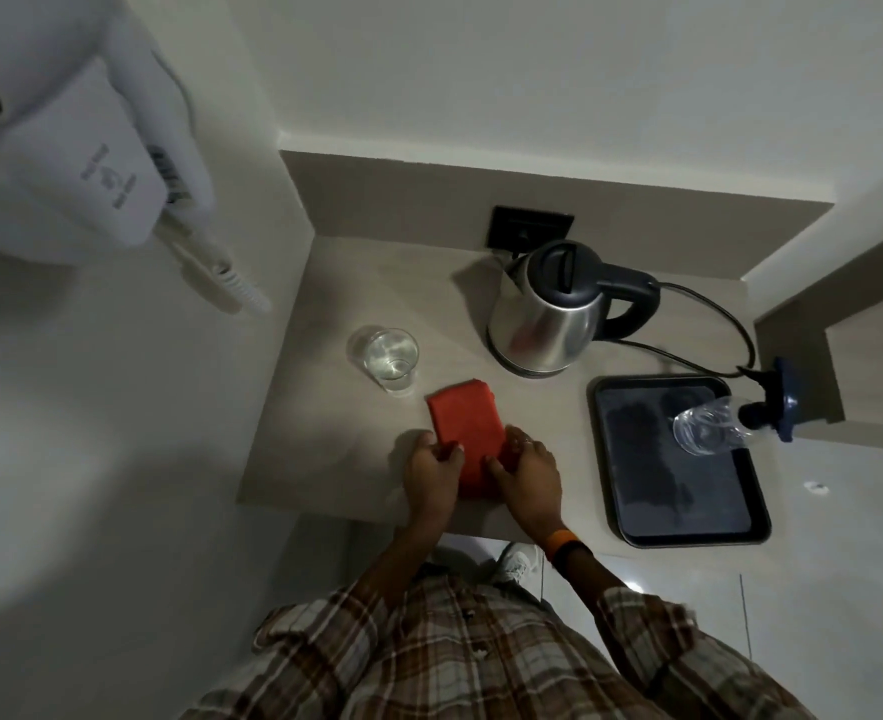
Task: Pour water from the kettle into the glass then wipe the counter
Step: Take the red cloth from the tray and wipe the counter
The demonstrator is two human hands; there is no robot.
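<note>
Both hands rest on a folded red cloth (464,443) near the front edge of the surface (325,283): the left hand (433,472) curls over its left side, the right hand (525,472) presses on its right, fingers bent onto the fabric. The glass (388,358), holding water, stands just beyond the cloth toward the left edge. The kettle (553,309) sits on its base toward the back, and a dark tray (610,501) lies at the right. Pouring looks done; wiping is in hand. Next, the cloth should sweep across the surface, steering clear of the glass.
</note>
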